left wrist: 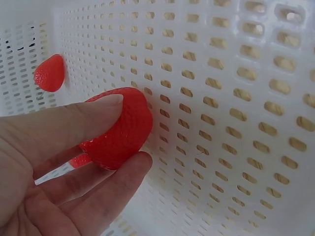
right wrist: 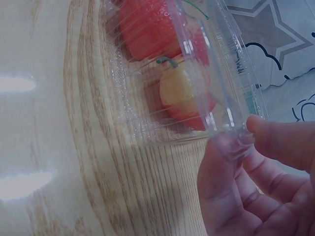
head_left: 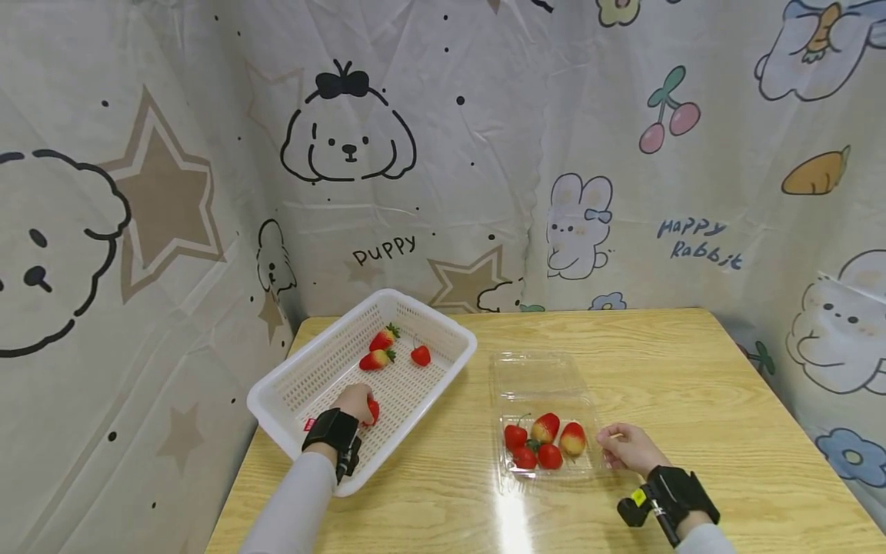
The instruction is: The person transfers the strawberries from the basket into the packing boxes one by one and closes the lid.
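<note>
Inside a white perforated plastic basket (head_left: 436,317), my left hand (head_left: 354,402) pinches a red strawberry (left wrist: 129,129) between thumb and fingers, close over the basket's floor. Two red-and-yellow strawberries (head_left: 376,359) and a smaller red fruit with a stem (head_left: 420,355) lie farther back in it. On the table to the right stands a clear plastic clamshell box (head_left: 533,375), its lid folded back. My right hand (head_left: 630,448) pinches the box's right edge between thumb and fingers. Several fruits lie in its near half, among them a red-and-yellow strawberry (head_left: 572,439) and a red cherry-like fruit (head_left: 515,436).
The wooden table (head_left: 651,362) meets a printed cloth backdrop (head_left: 471,154) at its back and sides. The basket stands slanted at the table's left edge, with a strip of wood between it and the box.
</note>
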Demonstrator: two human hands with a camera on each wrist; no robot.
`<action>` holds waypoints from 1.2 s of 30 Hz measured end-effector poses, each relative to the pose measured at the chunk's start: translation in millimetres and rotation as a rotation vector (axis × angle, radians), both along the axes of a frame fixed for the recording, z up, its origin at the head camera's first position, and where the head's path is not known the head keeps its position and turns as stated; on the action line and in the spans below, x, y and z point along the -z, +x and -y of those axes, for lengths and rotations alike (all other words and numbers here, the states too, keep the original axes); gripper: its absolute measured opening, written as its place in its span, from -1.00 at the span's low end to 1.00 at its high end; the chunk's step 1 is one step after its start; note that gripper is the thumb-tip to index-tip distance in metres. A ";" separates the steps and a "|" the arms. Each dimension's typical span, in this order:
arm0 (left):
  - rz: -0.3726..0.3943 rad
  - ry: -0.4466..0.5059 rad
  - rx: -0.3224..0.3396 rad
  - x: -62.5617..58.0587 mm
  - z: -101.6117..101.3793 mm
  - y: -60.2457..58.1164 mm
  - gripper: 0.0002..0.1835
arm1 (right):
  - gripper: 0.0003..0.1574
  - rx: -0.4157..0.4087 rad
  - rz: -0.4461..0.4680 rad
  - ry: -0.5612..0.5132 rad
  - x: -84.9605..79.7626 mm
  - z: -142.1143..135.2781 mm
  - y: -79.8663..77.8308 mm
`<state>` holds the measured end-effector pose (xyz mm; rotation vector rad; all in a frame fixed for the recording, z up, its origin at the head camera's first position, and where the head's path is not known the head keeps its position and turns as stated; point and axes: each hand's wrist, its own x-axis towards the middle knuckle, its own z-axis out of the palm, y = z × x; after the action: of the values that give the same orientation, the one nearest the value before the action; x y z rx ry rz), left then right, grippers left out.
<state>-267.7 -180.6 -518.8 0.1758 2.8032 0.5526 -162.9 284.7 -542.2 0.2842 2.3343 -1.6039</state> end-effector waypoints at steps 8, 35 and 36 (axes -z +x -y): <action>-0.088 0.023 0.058 87.9 31.2 -56.0 -0.58 | -0.76 0.002 0.004 -0.003 1.3 -0.5 -0.6; -0.706 0.507 -0.042 -87.1 -80.5 -11.3 -0.58 | -0.77 0.011 0.003 0.003 2.6 -0.9 -2.4; -0.722 0.517 -0.020 -88.6 -86.3 -9.6 -0.58 | -0.77 0.009 0.004 -0.002 2.7 -1.0 -2.3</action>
<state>-277.3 -94.2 -430.2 0.5448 3.2500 1.4653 -165.1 285.7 -544.9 0.2970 2.3312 -1.6084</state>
